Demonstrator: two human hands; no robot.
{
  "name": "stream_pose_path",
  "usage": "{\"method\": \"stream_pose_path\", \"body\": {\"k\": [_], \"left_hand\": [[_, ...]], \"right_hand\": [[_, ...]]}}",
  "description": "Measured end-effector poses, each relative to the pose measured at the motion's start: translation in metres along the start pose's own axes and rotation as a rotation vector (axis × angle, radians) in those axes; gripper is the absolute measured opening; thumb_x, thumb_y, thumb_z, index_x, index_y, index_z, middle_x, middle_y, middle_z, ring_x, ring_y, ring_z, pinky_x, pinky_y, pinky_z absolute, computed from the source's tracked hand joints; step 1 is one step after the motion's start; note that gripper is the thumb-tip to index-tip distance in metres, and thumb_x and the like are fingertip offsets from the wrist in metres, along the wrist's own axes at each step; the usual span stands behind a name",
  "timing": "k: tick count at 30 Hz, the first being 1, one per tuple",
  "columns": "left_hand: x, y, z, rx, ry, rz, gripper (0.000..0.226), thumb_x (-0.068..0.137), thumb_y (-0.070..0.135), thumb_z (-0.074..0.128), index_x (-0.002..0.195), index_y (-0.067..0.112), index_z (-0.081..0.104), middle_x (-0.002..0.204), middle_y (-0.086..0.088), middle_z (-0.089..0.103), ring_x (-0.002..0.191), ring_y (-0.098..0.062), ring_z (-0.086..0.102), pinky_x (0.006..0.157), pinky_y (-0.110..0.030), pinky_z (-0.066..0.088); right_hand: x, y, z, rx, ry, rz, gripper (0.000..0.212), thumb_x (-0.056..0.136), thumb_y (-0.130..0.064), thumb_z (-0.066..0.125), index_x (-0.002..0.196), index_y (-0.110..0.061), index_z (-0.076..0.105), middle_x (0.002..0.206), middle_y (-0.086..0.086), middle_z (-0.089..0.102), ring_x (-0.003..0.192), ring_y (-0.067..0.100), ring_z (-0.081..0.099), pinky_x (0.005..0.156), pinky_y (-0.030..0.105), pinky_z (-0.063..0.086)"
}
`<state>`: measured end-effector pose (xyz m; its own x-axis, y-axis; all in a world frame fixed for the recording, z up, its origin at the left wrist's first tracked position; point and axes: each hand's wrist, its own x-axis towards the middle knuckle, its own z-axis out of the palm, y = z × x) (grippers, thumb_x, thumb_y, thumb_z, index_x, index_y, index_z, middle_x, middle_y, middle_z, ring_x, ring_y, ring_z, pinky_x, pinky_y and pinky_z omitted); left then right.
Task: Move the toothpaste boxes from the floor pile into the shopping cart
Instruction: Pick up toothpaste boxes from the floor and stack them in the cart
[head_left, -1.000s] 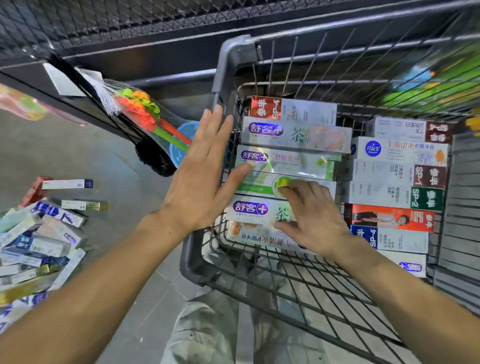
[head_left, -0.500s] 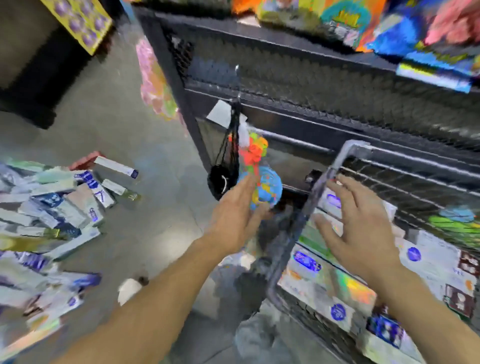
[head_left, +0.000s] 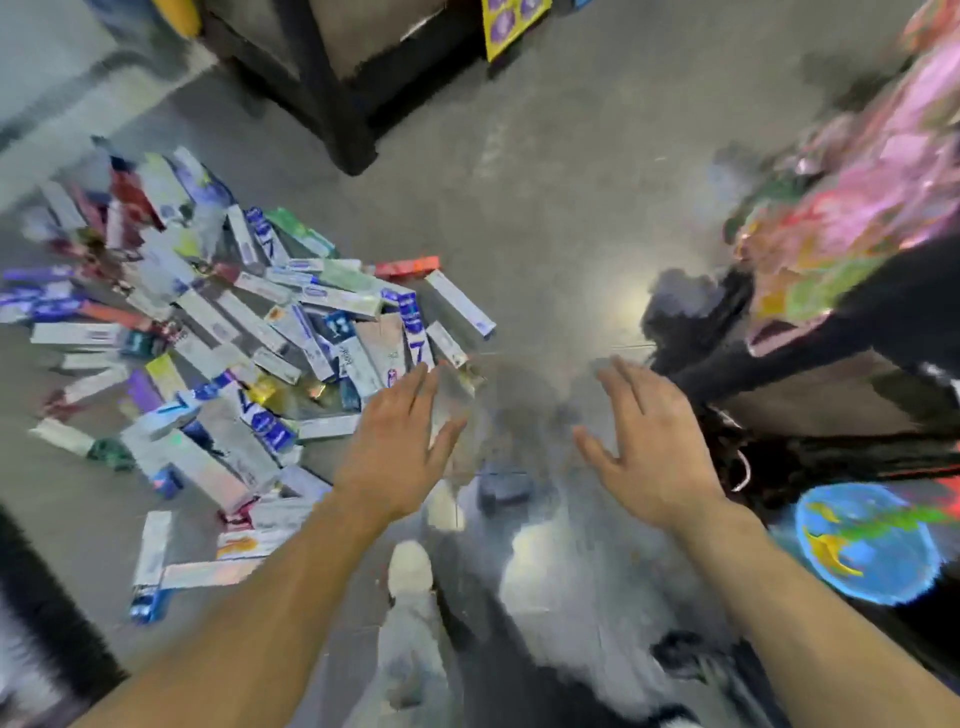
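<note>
Change: the view has turned away from the shopping cart, which no longer shows; the floor pile now fills the left part, and both hands have left the cart.
Left grip: the left hand (head_left: 397, 447) is open, fingers straight and spread, holding nothing, above the floor (head_left: 545, 197).
Right grip: the right hand (head_left: 652, 447) is open as well, fingers spread, empty.
Toothpaste boxes: the pile of toothpaste boxes (head_left: 234, 353) lies on the floor, many boxes crossing each other.
Relation: the left hand is just beside the right edge of the pile; the right hand is well apart from it.
Other: a shoe (head_left: 410, 566) shows below the hands; a blue toy (head_left: 867, 540) is at the right. The picture is blurred.
</note>
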<state>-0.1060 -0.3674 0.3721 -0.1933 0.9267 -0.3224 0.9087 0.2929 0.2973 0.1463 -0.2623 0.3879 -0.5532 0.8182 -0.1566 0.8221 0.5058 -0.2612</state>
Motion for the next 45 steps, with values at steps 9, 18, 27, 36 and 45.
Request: {"method": "stream_pose_path", "body": {"k": [9,18,27,36,45], "left_hand": [[0.054,-0.156,0.035,-0.043,-0.019,-0.207,0.074,0.101,0.061,0.017,0.16,0.016,0.016,0.167,-0.006,0.016,0.152,-0.026,0.018,0.124,-0.043,0.017],[0.184,-0.214,0.209,-0.118,0.096,-0.229,0.083,0.096,0.063,0.015,0.156,0.007,0.028,0.161,-0.016,0.03,0.148,-0.033,0.03,0.122,-0.046,0.023],[0.296,-0.248,0.367,-0.325,0.231,-0.238,0.063,0.102,0.044,0.045,0.153,0.009,0.032,0.152,-0.013,0.041,0.139,-0.029,0.035,0.114,-0.04,0.03],[0.365,-0.224,0.375,-0.551,0.384,-0.409,0.064,0.097,0.047,0.057,0.146,0.01,0.036,0.135,-0.011,0.048,0.126,-0.026,0.046,0.096,-0.031,0.037],[0.383,-0.202,0.381,-0.693,0.396,-0.615,0.078,0.087,0.03,0.076,0.145,0.007,0.028,0.133,-0.019,0.053,0.121,-0.036,0.055,0.094,-0.042,0.047]], "right_hand": [[0.129,-0.096,0.117,0.041,-0.253,0.069,0.077,0.091,-0.061,0.037,0.151,-0.012,0.033,0.156,0.01,0.037,0.14,0.031,0.037,0.115,0.044,0.03],[0.244,-0.036,0.301,-0.03,-0.319,-0.019,0.071,0.096,-0.057,0.047,0.15,-0.015,0.03,0.147,0.007,0.044,0.131,0.03,0.044,0.109,0.041,0.035],[0.316,0.007,0.487,0.158,-0.214,0.087,0.064,0.091,-0.054,0.061,0.138,-0.018,0.038,0.134,0.01,0.051,0.122,0.033,0.05,0.094,0.042,0.044],[0.333,0.024,0.516,0.345,-0.138,0.256,0.042,0.091,-0.044,0.063,0.122,-0.017,0.056,0.115,0.002,0.062,0.109,0.029,0.058,0.073,0.03,0.039],[0.316,0.042,0.489,1.252,-0.226,0.537,0.02,0.088,-0.007,0.068,0.108,-0.005,0.068,0.095,0.015,0.076,0.07,0.021,0.07,0.062,0.03,0.059]]}}
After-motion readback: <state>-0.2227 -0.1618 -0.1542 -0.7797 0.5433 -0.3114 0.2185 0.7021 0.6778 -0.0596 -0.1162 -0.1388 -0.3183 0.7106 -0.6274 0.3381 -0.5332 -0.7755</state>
